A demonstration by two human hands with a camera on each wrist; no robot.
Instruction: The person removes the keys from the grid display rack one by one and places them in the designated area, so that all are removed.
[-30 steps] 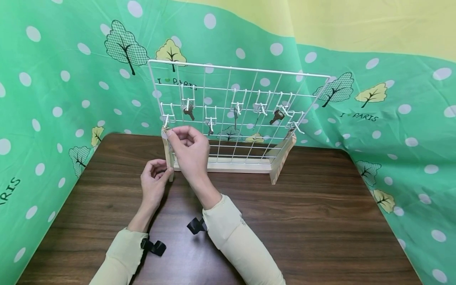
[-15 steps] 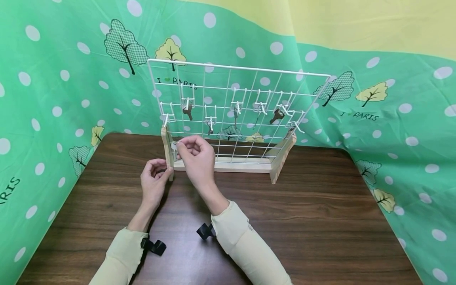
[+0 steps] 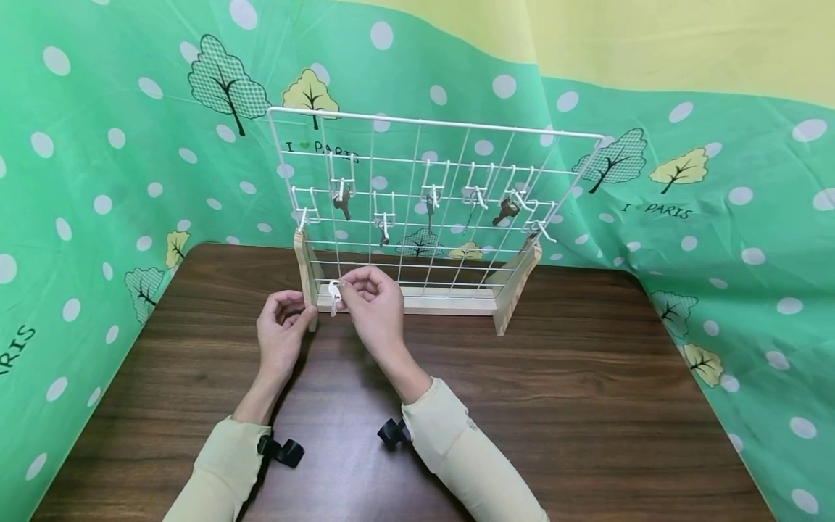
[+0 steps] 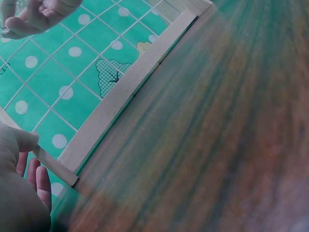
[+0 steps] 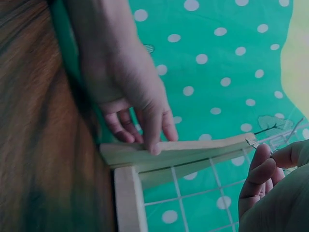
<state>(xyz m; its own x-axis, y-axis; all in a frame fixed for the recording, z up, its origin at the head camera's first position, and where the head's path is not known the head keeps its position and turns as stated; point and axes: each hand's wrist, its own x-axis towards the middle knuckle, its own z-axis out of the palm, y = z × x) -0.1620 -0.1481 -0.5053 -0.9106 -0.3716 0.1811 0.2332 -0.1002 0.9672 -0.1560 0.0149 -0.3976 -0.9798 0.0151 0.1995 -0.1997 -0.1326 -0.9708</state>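
Note:
My right hand (image 3: 377, 312) pinches a small silver key (image 3: 335, 293) between thumb and forefinger, in front of the rack's lower left part. The key's blade points down in the head view. A white wire grid rack (image 3: 443, 128) stands on wooden supports. My left hand (image 3: 282, 333) grips its left wooden side panel (image 3: 301, 261) low down, thumb on the near side. That grip shows again in the right wrist view, fingers over the panel's edge (image 5: 203, 145). Just above the panel, a white hook (image 3: 304, 216) carries no key.
Dark keys (image 3: 507, 211) and smaller ones hang from several other white hooks on the grid. A right wooden side panel (image 3: 518, 283) and a bottom bar (image 3: 450, 303) frame the base. The brown wooden table (image 3: 587, 406) is backed by a green dotted cloth (image 3: 711, 239).
My right hand has moved down and to the right, away from the left hook, taking the key with it. The left hand has stayed on the side panel.

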